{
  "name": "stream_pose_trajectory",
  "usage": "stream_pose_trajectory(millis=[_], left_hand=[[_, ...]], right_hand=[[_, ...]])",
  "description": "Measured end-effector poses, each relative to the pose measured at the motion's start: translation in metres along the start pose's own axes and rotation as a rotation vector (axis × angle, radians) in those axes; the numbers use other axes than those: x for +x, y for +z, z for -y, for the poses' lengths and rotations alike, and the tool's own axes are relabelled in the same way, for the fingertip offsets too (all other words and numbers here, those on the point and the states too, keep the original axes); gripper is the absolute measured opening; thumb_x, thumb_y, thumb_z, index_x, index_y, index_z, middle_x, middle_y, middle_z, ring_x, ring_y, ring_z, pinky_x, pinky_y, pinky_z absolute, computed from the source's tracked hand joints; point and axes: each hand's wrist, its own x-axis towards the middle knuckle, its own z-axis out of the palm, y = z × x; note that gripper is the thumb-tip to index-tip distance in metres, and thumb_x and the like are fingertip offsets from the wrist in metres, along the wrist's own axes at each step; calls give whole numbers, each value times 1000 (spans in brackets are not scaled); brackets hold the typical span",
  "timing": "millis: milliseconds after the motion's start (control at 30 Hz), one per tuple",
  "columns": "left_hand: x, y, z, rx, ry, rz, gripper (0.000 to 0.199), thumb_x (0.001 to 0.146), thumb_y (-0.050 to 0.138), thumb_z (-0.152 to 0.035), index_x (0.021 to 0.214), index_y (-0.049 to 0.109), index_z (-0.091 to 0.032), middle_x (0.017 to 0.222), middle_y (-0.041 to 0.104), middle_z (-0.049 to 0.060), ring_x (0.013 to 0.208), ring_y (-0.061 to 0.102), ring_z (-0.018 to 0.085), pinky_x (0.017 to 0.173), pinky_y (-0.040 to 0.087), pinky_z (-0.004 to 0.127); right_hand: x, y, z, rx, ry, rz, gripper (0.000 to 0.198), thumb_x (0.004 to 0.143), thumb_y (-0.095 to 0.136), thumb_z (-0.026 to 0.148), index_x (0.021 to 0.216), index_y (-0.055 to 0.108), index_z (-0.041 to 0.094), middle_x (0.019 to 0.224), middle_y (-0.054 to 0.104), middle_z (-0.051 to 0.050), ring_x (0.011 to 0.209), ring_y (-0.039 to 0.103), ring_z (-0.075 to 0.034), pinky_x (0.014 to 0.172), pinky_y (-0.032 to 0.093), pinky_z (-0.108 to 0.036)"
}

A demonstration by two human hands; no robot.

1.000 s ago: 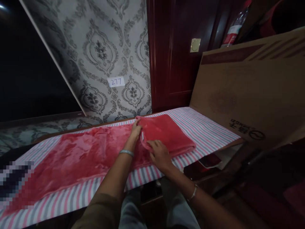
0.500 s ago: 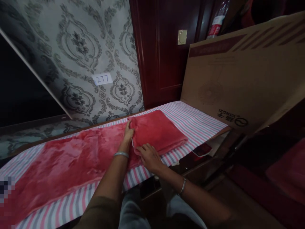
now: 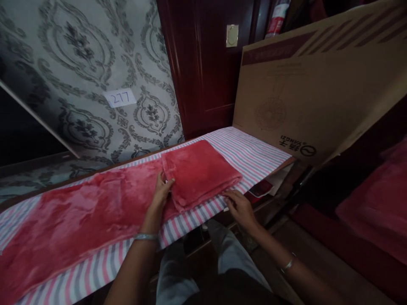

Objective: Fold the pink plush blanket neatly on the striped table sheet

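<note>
A red plush blanket (image 3: 104, 199) lies along a striped cloth, its right end folded over into a thicker rectangular panel (image 3: 200, 169). My left hand (image 3: 161, 190) is at the left edge of that panel, thumb and fingers closed around the edge beside a small white bit, perhaps a tag. By the panel's front edge, toward its right corner, my right hand (image 3: 241, 209) has its fingers loosely bent and apart, fingertips at the cloth's border. Whether they touch the blanket is hard to see.
The striped cloth (image 3: 251, 148) covers a long narrow surface against a patterned wall. A large cardboard sheet (image 3: 286, 93) leans at the right end, a bottle (image 3: 277, 19) behind it. A dark screen (image 3: 25, 131) stands at left. Red fabric (image 3: 378, 203) lies at far right.
My right hand has moved right along the panel's front edge, away from its left corner. My left hand has slid nearer me down the left edge. The view has shifted somewhat.
</note>
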Motion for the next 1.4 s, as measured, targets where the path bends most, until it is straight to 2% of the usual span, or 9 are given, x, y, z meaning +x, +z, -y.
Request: stream_pose_trajectory(millis=[100,267,500,733,867,1000,1100,1267,1400], left_hand=[[-14,-1,-4,-21,-36,11,85,60,78,-10,138,50,-28,117,71,6,95,71,21,81,60,30],[-9,12,-32,-80,-100,16,93,61,69,-4,147,42,-26,84,74,-1,65,68,14,66,58,25],[9,34,-66,-14,-65,25,81,69,63,-3,145,46,-26,75,70,-3,67,69,13,77,60,28],[-9,10,-24,52,-146,7,87,63,59,2,145,46,-24,91,75,2,75,72,18,72,61,29],[-22,0,0,28,-165,23,89,61,60,1,145,46,-26,104,74,5,84,73,19,76,62,31],[-22,1,0,25,-170,18,89,60,58,2,145,46,-26,109,74,6,85,73,19,77,62,30],[-21,1,0,4,-176,21,88,62,60,0,145,45,-25,107,74,6,85,73,18,77,62,30],[-20,-2,6,13,-152,39,87,65,60,-3,147,42,-24,92,74,3,72,70,16,69,60,28],[-22,0,8,3,-130,21,86,64,65,-3,144,46,-26,103,74,5,84,71,18,81,61,32]], right_hand=[[-8,-6,-12,-99,83,12,30,95,46,25,112,70,21,96,67,-8,90,64,-21,81,53,-34],[3,-8,-8,-376,147,160,42,92,43,16,129,63,20,95,63,-9,90,62,-21,77,50,-30],[40,-20,13,-552,262,413,31,98,42,23,122,61,22,111,65,-10,96,64,-21,73,45,-28],[48,-31,5,-585,530,378,32,100,38,36,122,54,19,117,65,-16,92,67,-25,74,44,-34],[43,-26,-2,-305,480,277,27,91,49,27,116,56,20,105,69,-9,86,65,-22,71,42,-31],[50,-22,-11,440,648,122,18,76,59,33,90,58,21,64,56,5,56,52,-14,56,38,-25],[57,-23,-12,939,821,58,24,63,68,34,76,52,22,56,48,8,46,45,-10,48,37,-23],[59,-21,3,1217,872,-37,32,62,73,33,77,47,24,68,59,5,55,59,-11,48,44,-21],[55,-15,3,1141,807,-74,38,61,78,35,89,53,25,78,63,6,61,63,-10,48,44,-18]])
